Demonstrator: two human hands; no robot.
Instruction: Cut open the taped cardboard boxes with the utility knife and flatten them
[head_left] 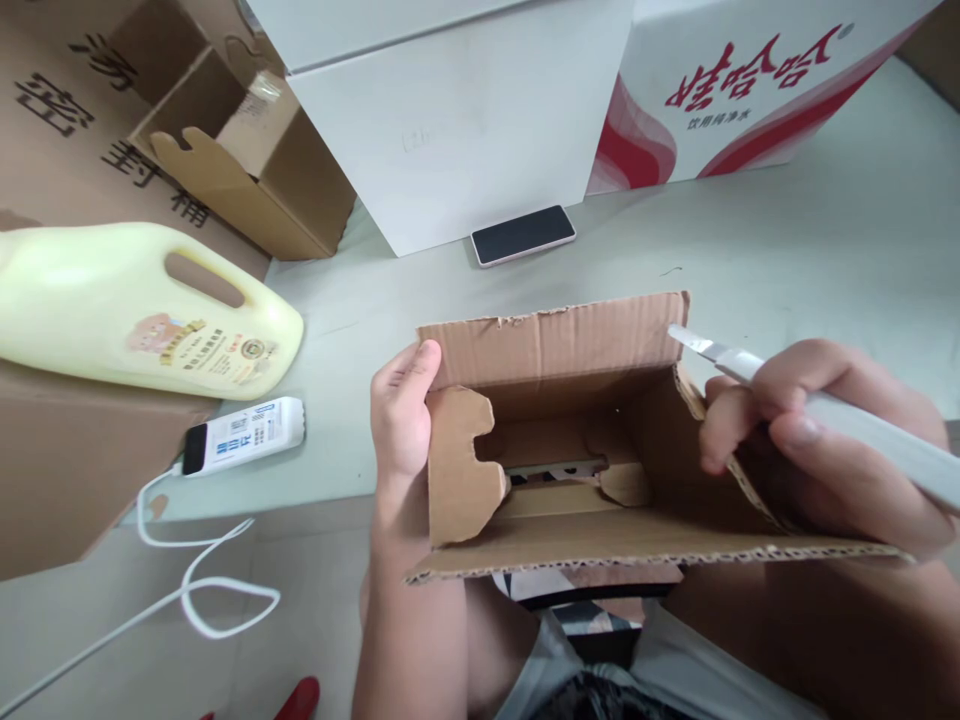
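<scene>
A small brown cardboard box (540,350) is held over my lap, its flaps open and a gap showing at its bottom. My left hand (401,415) grips the box's left side, with the thumb on the upper flap's corner. In my right hand (847,430) is a white utility knife (877,425), held like a pen. Its blade is out, and the tip sits at the right edge of the upper flap; whether it touches the cardboard I cannot tell. The fingers of that hand also rest by the box's right edge.
Beyond the box, a black-screened phone (523,236) lies on the pale table (825,270). White boxes (465,130) stand behind it. A yellow jug (142,310), a white power bank (244,438) with a cable, and an open brown carton (300,190) are at the left.
</scene>
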